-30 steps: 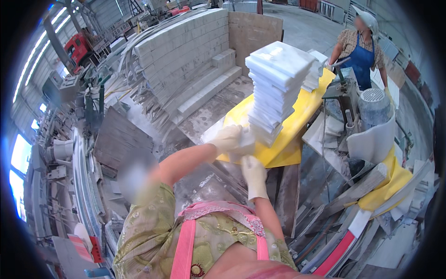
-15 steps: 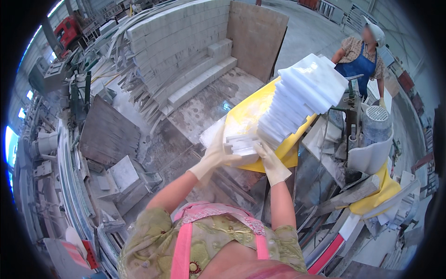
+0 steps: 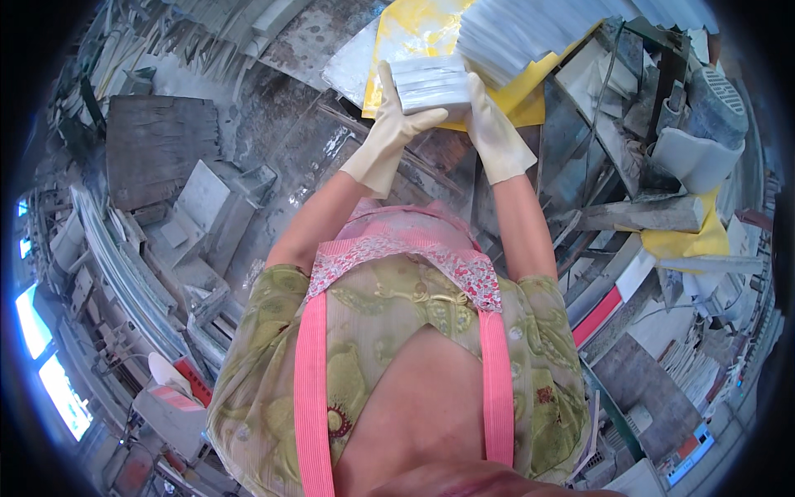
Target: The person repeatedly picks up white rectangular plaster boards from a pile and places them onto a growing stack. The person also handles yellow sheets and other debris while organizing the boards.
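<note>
A short stack of white stone slabs (image 3: 431,83) is clasped between my two gloved hands, at the near end of a yellow sheet (image 3: 414,29). My left hand (image 3: 396,124) presses on its left side, thumb stretched along the near face and fingers pointing up. On the right side, my right hand (image 3: 490,120) has its palm and fingers against the slab edges. Beyond them a longer row of white stone slabs (image 3: 522,37) leans on the same sheet. Whether the short stack still touches the sheet below, I cannot tell.
At the left stand a worn brown board (image 3: 161,149) and grey stone blocks (image 3: 203,199). A wooden beam (image 3: 638,215) and a yellow cloth (image 3: 687,240) lie to the right, below a grey perforated-top container (image 3: 716,103). Stone offcuts (image 3: 596,83) lean beside the sheet's right edge.
The view has tipped downward, so the surroundings sit higher and the co-worker is out of sight. The short stack shows its near face more fully between my hands.
</note>
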`<state>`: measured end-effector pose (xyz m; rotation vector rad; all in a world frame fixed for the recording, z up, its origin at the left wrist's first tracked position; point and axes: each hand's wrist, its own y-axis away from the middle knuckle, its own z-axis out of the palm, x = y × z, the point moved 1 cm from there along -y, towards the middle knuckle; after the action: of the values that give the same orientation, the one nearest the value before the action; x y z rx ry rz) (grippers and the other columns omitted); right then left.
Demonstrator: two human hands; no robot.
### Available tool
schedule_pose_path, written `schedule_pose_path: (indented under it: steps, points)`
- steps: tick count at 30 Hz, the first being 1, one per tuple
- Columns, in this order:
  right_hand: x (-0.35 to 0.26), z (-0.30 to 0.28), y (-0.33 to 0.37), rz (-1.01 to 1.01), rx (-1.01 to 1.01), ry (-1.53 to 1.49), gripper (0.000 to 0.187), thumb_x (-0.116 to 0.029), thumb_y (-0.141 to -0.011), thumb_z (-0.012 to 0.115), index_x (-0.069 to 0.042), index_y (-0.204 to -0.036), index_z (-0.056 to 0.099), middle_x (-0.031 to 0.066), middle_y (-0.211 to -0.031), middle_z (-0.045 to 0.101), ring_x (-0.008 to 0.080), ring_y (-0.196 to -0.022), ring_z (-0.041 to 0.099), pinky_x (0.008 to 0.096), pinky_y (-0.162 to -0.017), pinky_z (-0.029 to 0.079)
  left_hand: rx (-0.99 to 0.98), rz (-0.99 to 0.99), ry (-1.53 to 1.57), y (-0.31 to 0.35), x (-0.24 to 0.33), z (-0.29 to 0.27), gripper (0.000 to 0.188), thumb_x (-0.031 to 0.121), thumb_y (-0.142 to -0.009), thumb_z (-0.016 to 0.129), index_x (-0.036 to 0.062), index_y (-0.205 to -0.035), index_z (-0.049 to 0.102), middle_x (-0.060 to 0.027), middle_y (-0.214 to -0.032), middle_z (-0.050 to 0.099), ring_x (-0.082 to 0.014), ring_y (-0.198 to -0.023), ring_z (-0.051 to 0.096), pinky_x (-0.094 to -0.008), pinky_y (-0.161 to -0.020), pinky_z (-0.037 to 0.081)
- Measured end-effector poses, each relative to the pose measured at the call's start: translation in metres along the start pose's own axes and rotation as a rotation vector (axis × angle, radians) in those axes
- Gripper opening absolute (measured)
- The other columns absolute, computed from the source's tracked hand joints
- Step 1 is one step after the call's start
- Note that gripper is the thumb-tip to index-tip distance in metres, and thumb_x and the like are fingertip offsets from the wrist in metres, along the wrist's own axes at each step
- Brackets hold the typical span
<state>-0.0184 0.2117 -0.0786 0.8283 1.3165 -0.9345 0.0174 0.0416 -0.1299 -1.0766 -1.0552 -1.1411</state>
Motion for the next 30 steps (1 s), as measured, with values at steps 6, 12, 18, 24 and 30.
schedule_pose_path:
  steps: [6,12,18,24,30]
  points:
    - [0.001,-0.001,0.001,-0.026,0.017,0.006,0.061,-0.038,-0.107,0.046,0.003,-0.151,0.041,0.0147,-0.158,0.04,0.0225,-0.147,0.035,0.0341,-0.121,0.024,-0.055,0.014,0.069,0.003,-0.006,0.005,0.159,0.039,-0.062,0.096,-0.0092,-0.147,-0.029,-0.0193,-0.144,0.054,-0.0307,-0.133,0.053,-0.0408,-0.116,0.037]
    - [0.0,0.005,0.003,-0.064,0.036,0.011,0.061,-0.038,-0.106,0.048,0.002,-0.152,0.041,0.0146,-0.158,0.041,0.0229,-0.147,0.035,0.0347,-0.12,0.025,-0.2,0.111,-0.57,0.0,0.028,-0.013,0.137,0.05,-0.061,0.092,-0.0123,-0.154,0.012,-0.0248,-0.152,0.043,-0.0365,-0.146,0.036,-0.044,-0.123,0.023]
    - [-0.004,0.007,0.009,-0.107,0.078,0.027,0.061,-0.038,-0.106,0.05,0.001,-0.152,0.041,0.0146,-0.158,0.041,0.0232,-0.147,0.036,0.0352,-0.12,0.026,-0.183,0.429,-1.232,0.003,0.069,-0.014,0.124,0.054,-0.065,0.086,-0.0062,-0.155,0.026,-0.0298,-0.158,0.032,-0.0405,-0.15,0.029,-0.0482,-0.124,0.022]
    - [-0.008,0.005,0.012,-0.144,0.082,0.059,0.061,-0.036,-0.105,0.051,0.001,-0.152,0.042,0.0147,-0.157,0.042,0.0234,-0.146,0.037,0.0355,-0.119,0.027,-0.383,0.428,-1.613,0.004,0.093,-0.015,0.113,0.054,-0.073,0.082,-0.0095,-0.151,0.031,-0.0313,-0.157,0.034,-0.0409,-0.149,0.031,-0.0503,-0.123,0.024]
    - [-0.012,0.006,0.009,-0.176,0.081,0.062,0.06,-0.035,-0.105,0.052,0.001,-0.151,0.042,0.0148,-0.157,0.043,0.0236,-0.145,0.038,0.0357,-0.119,0.028,-0.322,0.46,-1.533,-0.017,0.113,-0.007,0.119,0.064,-0.072,0.079,-0.0094,-0.152,0.029,-0.029,-0.157,0.035,-0.0401,-0.148,0.032,-0.0497,-0.123,0.023]
